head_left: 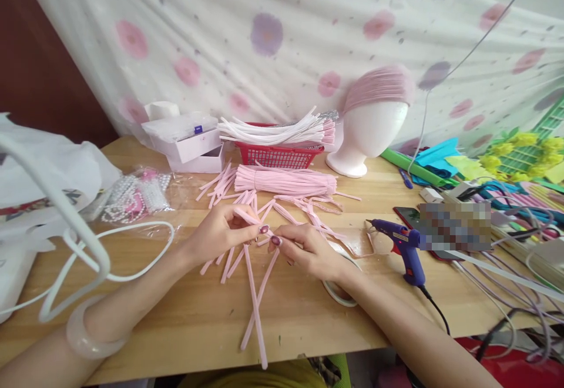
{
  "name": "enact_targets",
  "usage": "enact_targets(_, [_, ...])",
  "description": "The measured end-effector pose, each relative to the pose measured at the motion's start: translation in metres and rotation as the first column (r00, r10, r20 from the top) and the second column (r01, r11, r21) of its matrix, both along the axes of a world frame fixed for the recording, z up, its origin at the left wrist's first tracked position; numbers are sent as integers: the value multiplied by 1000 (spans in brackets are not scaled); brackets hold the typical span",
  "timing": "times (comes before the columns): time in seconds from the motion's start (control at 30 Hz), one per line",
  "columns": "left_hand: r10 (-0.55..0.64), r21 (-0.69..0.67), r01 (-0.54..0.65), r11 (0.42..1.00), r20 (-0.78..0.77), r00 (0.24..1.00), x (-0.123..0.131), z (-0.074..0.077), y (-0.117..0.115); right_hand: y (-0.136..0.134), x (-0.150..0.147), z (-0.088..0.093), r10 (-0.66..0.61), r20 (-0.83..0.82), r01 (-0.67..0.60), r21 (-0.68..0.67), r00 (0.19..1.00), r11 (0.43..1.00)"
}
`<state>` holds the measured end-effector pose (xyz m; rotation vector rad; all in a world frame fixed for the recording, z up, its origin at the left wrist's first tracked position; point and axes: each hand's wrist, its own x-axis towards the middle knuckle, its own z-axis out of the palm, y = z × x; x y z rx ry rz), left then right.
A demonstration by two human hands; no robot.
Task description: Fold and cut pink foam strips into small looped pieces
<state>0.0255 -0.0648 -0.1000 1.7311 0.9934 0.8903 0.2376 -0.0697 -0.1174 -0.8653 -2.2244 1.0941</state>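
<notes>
Above the middle of the table, my left hand (230, 229) pinches a pink pipe cleaner (247, 216) between thumb and index finger. My right hand (311, 248) is closed on the same pink piece, its thumb close to the left thumb. Two pink pipe cleaners (254, 308) hang down crossed below my hands; whether they join the held piece is hidden by the fingers. Loose pink pipe cleaners (224, 183) lie scattered behind and under my hands. Behind them rests a thick pink pipe cleaner bundle (286, 180).
A red basket (282, 156) of white pipe cleaners stands at the back, beside a foam head (368, 132). At right lie a blue glue gun (408, 250) and a phone (409, 217) with cables. A tape roll (337, 294) sits under my right forearm. Bagged beads (136, 197) lie left.
</notes>
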Motion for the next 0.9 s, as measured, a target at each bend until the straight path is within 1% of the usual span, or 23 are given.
enact_targets(0.07, [21,-3,-21,1000,48,999,3,-1,-1,-1,-1,2,16,-27,-17,-23,999,1000])
enact_targets(0.17, [66,24,-68,997,94,993,4,-2,-2,-3,-1,5,30,-99,-39,-92,995,995])
enact_targets(0.23, [63,28,-67,997,118,991,3,-1,-3,-4,-1,6,45,-147,-65,-134,988,989])
enact_targets(0.3, [30,25,-34,999,131,991,3,0,-4,-4,0,5,66,-174,-95,-162,982,982])
enact_targets(0.4, [-21,2,21,1000,112,994,2,-1,-4,-5,0,4,85,-160,-116,-198,984,973])
enact_targets(0.47, [-31,-3,32,999,76,997,3,-2,-4,-4,-1,4,84,-154,-117,-223,984,968])
enact_targets(0.53, [-24,28,23,999,41,999,3,-4,-4,-4,-1,4,77,-168,-120,-258,983,959])
enact_targets(0.6, [-17,103,14,995,25,1000,3,-6,-4,-3,-2,4,61,-206,-124,-310,977,943])
enact_targets(0.67, [-21,206,16,978,24,1000,2,-9,-4,-2,-4,2,35,-281,-150,-399,959,904])
enact_targets(0.7, [-25,261,18,965,26,999,2,-10,-4,-2,-5,0,18,-323,-173,-459,946,872])
enact_targets(0.77, [-39,369,25,929,31,999,1,-12,-4,-1,-7,-2,-8,-381,-234,-584,925,777])
enact_targets(0.8, [-54,423,34,905,34,998,1,-13,-4,-1,-8,-3,-12,-391,-259,-632,920,731])
enact_targets(0.83, [-74,478,48,877,36,997,0,-13,-5,-1,-9,-4,-13,-395,-276,-663,918,696])
enact_targets(0.87, [-95,528,63,847,34,995,0,-13,-5,-1,-10,-4,-14,-401,-286,-676,916,679])
enact_targets(0.9, [-112,574,76,816,27,993,1,-13,-5,-1,-10,-5,-16,-411,-293,-676,912,676])
